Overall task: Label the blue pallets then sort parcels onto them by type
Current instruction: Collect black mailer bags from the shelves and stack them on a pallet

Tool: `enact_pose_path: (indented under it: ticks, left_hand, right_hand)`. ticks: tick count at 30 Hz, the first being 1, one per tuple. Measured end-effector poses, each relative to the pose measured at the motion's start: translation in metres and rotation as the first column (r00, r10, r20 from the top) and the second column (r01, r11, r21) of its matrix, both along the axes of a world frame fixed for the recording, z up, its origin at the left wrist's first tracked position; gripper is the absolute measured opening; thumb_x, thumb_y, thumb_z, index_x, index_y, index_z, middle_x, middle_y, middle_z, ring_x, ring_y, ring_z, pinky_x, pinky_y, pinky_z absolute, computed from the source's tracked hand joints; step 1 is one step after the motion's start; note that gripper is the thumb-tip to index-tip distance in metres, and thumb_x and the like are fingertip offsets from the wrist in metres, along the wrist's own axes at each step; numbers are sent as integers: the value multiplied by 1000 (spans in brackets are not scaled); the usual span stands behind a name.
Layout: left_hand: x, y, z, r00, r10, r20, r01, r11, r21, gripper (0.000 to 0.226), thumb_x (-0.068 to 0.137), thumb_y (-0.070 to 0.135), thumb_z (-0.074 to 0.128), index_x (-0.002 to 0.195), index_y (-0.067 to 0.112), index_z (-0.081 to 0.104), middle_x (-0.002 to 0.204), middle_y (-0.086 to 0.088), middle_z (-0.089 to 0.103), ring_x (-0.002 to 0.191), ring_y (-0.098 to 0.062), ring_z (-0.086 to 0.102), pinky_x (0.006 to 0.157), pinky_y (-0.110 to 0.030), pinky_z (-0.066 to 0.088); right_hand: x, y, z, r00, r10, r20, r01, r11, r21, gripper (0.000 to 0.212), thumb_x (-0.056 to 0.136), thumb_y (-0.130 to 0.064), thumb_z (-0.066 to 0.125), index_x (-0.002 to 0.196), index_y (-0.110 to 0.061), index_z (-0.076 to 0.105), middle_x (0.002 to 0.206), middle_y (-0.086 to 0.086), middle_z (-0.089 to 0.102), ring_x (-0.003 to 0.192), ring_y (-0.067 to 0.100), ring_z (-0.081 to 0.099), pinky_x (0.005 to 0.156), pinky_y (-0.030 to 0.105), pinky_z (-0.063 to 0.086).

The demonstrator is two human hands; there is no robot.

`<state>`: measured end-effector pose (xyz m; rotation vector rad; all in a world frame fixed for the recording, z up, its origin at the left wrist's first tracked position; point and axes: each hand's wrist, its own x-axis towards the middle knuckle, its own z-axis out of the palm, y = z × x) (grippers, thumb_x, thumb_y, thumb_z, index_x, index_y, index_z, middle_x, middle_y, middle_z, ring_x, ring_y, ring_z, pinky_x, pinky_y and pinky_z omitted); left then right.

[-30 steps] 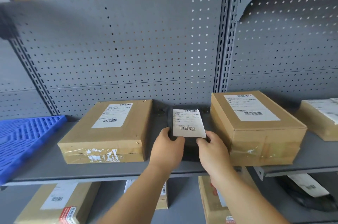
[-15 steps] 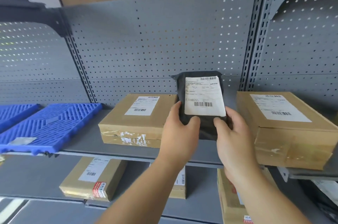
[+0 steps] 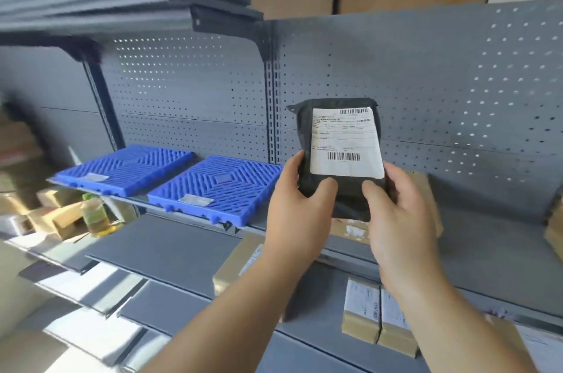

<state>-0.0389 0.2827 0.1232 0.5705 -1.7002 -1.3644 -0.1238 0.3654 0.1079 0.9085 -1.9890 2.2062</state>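
The black bag (image 3: 304, 129) is being held upright in the air, before the shelf's back panel and just right of the pallets. Its white label (image 3: 345, 141) is facing the camera. The left hand (image 3: 300, 205) and right hand (image 3: 402, 220) are gripping its lower part, thumbs in front.

The near pallet (image 3: 225, 180) and far pallet (image 3: 128, 165) are each seemingly carrying a grey tag, so labelling is looking done. Neither is bearing a parcel, so sorting is barely starting, and boxes (image 3: 377, 317) are waiting below.

Label print and tags are reading too blurred, and the hands are hiding most of a box behind them.
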Motion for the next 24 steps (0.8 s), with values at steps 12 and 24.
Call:
enact_pose_path:
  ticks: [12, 24]
  left_hand:
    - [175, -159, -12, 976, 219, 17, -220, 975, 38, 34, 83, 30, 63, 102, 57, 54, 99, 48, 62, 94, 19, 62, 67, 2, 43]
    - [171, -263, -23, 962, 267, 51, -271, 957, 102, 39, 82, 38, 63, 114, 57, 50, 102, 45, 64, 96, 15, 64, 79, -16, 47]
  right_hand:
    - [157, -175, -3, 972, 232, 26, -233, 970, 69, 33, 85, -35, 51, 114, -46, 63, 106, -32, 66, 95, -11, 59, 81, 25, 46]
    - [144, -276, -3, 946, 318, 67, -324, 938, 125, 22, 86, -32, 56, 96, -50, 64, 85, -26, 67, 71, 5, 59, 68, 34, 50]
